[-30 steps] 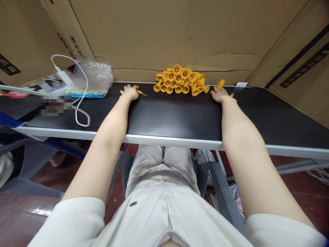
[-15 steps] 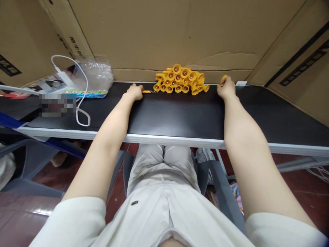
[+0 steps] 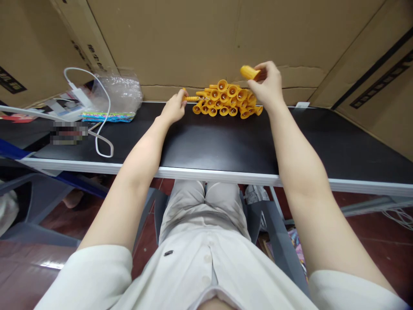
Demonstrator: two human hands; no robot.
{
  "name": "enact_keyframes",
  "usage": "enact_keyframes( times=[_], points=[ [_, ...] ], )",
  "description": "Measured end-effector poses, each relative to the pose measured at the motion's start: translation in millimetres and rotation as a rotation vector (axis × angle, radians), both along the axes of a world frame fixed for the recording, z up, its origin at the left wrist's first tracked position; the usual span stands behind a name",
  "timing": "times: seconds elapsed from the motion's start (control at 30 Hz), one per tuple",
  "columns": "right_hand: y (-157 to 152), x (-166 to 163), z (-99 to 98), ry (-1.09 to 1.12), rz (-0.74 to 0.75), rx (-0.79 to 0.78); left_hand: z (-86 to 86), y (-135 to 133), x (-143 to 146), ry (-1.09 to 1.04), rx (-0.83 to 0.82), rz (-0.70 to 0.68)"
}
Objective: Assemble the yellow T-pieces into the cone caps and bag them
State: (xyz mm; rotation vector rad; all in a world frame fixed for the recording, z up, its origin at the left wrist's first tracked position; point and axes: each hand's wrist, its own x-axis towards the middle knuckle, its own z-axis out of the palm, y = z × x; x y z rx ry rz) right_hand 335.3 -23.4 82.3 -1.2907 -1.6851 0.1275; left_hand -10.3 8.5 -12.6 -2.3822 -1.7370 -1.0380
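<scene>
My left hand [image 3: 174, 106] is closed around a yellow ridged rod [image 3: 191, 98], whose thin metal spiral end points right, at the left end of a pile. In my right hand [image 3: 270, 85], between thumb and fingers, is a yellow flared piece [image 3: 250, 72] held above the pile's right side. Its narrow end points left, and its wider end lies toward my fingers. Below and between my hands, a stack of yellow flared pieces [image 3: 223, 98] rests on the black tabletop, several rows high. Their round open ends face me, with something shiny inside.
On the left lie a clear plastic bag [image 3: 121, 92], colourful flat packs [image 3: 111, 117], a white cable [image 3: 109, 110] and papers. A tall cardboard wall [image 3: 193, 43] backs the table. The table's metal edge [image 3: 219, 174] runs in front of me; a small white item [image 3: 302, 104] sits back right.
My right hand has risen and moved left with its yellow flared piece, from right of the pile to above it. My left hand has shifted slightly right and away, bringing the rod against the pile.
</scene>
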Motion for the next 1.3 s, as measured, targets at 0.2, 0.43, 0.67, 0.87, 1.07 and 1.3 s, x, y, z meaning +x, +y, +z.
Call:
enact_keyframes(
  times=[0.2, 0.43, 0.67, 0.87, 1.07, 1.3],
  points=[
    [0.0, -13.7, -13.9, -0.12, 0.379, -0.186, -0.6, -1.8, 9.6, 0.004, -0.007, -0.052],
    [9.9, -19.2, -32.3, -0.174, 0.374, -0.329, -0.7, -9.1, 15.4, 0.032, -0.079, -0.059],
    [4.0, -16.6, -30.6, -0.278, 0.303, -0.382, 4.8, -19.6, 23.8, 0.116, -0.149, 0.009],
    [2.3, -13.1, -30.5, -0.271, 0.259, -0.405, 6.1, -21.3, 22.5, 0.104, -0.138, 0.003],
    [8.8, -9.1, -34.4, -0.25, 0.289, -0.387, 9.4, -25.3, 23.3, 0.093, -0.139, 0.017],
    [4.2, -17.6, -33.8, -0.154, 0.331, -0.409, 11.3, -27.4, 33.1, 0.107, -0.117, -0.015]
  ],
)
